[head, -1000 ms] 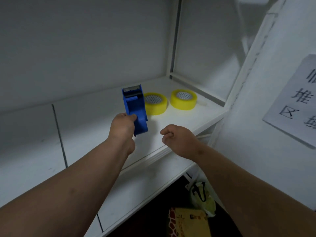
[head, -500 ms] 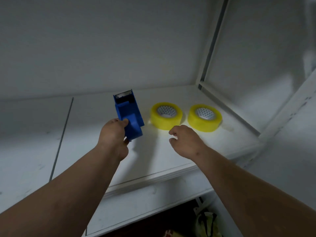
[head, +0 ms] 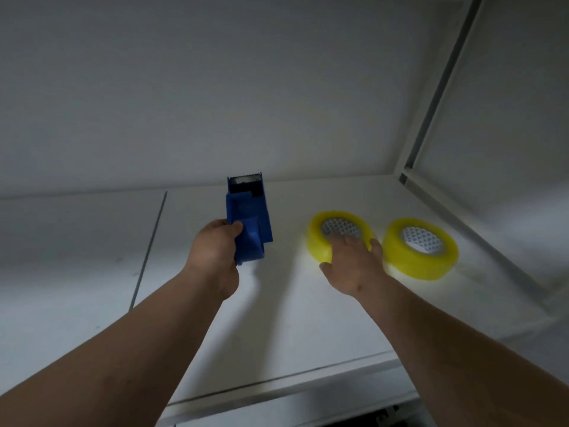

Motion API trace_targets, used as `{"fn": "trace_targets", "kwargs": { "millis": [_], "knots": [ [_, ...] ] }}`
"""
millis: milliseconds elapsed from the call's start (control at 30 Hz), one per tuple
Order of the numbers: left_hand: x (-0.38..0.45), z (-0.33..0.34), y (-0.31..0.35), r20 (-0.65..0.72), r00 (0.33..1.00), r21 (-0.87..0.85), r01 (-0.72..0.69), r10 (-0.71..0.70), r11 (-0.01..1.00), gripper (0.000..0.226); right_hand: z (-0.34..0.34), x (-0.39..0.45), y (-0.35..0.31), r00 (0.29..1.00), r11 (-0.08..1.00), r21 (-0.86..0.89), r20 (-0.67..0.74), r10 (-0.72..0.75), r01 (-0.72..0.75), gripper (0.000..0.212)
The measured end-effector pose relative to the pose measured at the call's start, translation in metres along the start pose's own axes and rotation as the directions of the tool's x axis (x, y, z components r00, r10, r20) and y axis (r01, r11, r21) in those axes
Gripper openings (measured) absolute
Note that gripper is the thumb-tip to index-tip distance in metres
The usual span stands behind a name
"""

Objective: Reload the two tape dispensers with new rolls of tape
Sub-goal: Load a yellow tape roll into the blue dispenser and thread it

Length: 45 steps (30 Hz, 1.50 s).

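Observation:
My left hand (head: pixel 215 257) grips a blue tape dispenser (head: pixel 248 218) by its lower end and holds it above the white shelf (head: pixel 277 318), its serrated blade pointing away from me. No roll sits in the dispenser. Two yellow tape rolls lie flat on the shelf to the right. My right hand (head: pixel 352 265) rests on the nearer, left roll (head: pixel 320 238), with fingers over its top and core and the thumb at its near side. The second roll (head: pixel 421 249) lies untouched just right of it. Only one dispenser is in view.
The shelf has a white back wall and a white side panel (head: pixel 508 149) on the right, with a grey corner post (head: pixel 437 87). A dark seam (head: pixel 147 251) runs across the shelf on the left. The shelf's front edge (head: pixel 277 396) is below my arms.
My right hand has reached forward and right from open air onto the left yellow roll. The left hand still holds the dispenser. The view has shifted closer to the shelf.

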<state>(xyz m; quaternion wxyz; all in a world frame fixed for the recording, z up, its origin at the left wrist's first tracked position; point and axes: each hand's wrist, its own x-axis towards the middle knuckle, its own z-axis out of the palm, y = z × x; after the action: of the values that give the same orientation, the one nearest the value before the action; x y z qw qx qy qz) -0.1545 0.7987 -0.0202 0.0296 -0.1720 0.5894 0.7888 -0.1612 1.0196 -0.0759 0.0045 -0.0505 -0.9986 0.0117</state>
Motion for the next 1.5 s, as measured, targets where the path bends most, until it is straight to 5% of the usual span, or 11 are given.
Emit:
{"fn": "trace_targets", "kwargs": {
  "millis": [133, 267, 367, 467, 767, 1067, 1300, 1500],
  "knots": [
    [-0.006, -0.012, 0.0, -0.025, 1.0, -0.002, -0.007, 0.007, 1.0, 0.012, -0.006, 0.002, -0.007, 0.999, 0.999, -0.007, -0.02, 0.047, -0.048, 0.047],
    [-0.026, -0.026, -0.002, -0.067, 0.998, -0.063, 0.012, -0.016, 0.998, 0.021, -0.017, -0.014, -0.021, 0.998, 0.957, 0.287, -0.038, 0.058, -0.044, 0.045],
    [-0.041, -0.037, -0.001, -0.098, 0.994, -0.131, 0.03, -0.043, 0.991, 0.027, -0.031, -0.038, -0.037, 0.998, 0.714, 0.699, -0.058, 0.028, 0.021, 0.034],
    [-0.054, -0.049, 0.001, -0.122, 0.991, -0.179, 0.032, -0.054, 0.983, 0.03, -0.047, -0.07, -0.06, 0.999, 0.473, 0.88, -0.022, -0.022, 0.03, 0.011],
    [-0.08, -0.129, 0.029, -0.129, 0.991, -0.249, -0.011, -0.022, 0.968, 0.038, -0.074, -0.135, -0.17, 0.984, 0.342, 0.93, -0.081, -0.158, 0.132, 0.016],
    [-0.088, -0.257, 0.06, -0.122, 0.991, -0.219, -0.072, 0.046, 0.973, 0.025, -0.06, -0.175, -0.311, 0.988, 0.218, 0.974, -0.024, -0.15, 0.057, 0.02],
    [-0.084, -0.322, 0.073, -0.131, 0.987, -0.116, -0.112, 0.097, 0.987, 0.054, -0.059, -0.187, -0.382, 0.971, 0.25, 0.963, -0.038, -0.234, 0.098, 0.019],
    [-0.088, -0.353, 0.081, -0.201, 0.964, -0.074, -0.191, 0.173, 0.979, 0.051, -0.062, -0.18, -0.422, 0.92, 0.235, 0.97, 0.039, -0.39, 0.058, 0.02]
  ]
}}
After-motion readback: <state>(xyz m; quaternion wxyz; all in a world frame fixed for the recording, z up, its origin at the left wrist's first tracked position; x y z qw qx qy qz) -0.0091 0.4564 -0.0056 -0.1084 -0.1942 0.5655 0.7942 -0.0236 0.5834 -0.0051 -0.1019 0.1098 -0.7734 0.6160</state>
